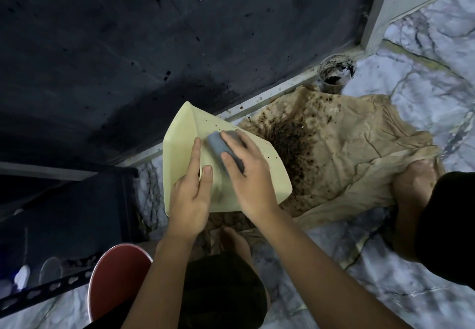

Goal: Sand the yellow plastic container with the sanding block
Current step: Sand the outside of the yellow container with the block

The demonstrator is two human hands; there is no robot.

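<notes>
The pale yellow plastic container (180, 136) is tilted up in front of me, its broad flat side facing the camera. My left hand (191, 195) holds it from below, index finger straight along the surface and thumb laid across it. A grey sanding block (218, 142) lies against the container's upper middle. My right hand (246, 174) grips the block, fingers over its top and thumb along its near side. Small dark specks dot the container's right part.
A tan cloth (347, 154) stained with dark spatter is spread on the marble floor (424, 84). A dirty cup of dark liquid (336, 71) stands by the dark wall (128, 46). My bare feet (413, 184) rest on the cloth. A red stool (115, 277) is at lower left.
</notes>
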